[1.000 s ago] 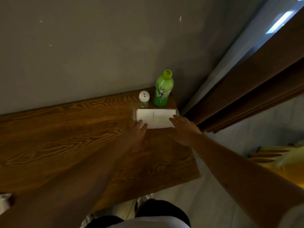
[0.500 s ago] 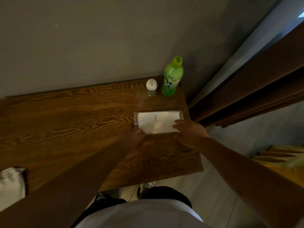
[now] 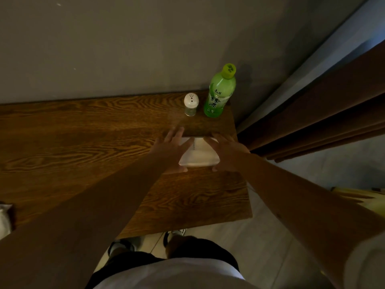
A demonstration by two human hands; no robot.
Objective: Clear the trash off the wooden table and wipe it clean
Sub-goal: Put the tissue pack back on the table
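Observation:
A flat white tissue pack (image 3: 198,157) lies on the wooden table (image 3: 83,142) near its right end. My left hand (image 3: 173,149) covers the pack's left side and my right hand (image 3: 227,153) covers its right side. Fingers of both hands stretch forward over the top, and both thumbs sit at the near edge, so the pack is held between them. A white cloth (image 3: 4,222) shows partly at the far left edge of the table.
A green tea bottle (image 3: 220,94) and a small white-capped shaker (image 3: 191,104) stand at the back right corner against the grey wall. Brown curtains (image 3: 312,122) hang right of the table. A yellow object (image 3: 364,199) lies on the floor at right.
Both hands have slid forward from the pack's near corners onto its sides, now covering most of it. The view has shifted slightly.

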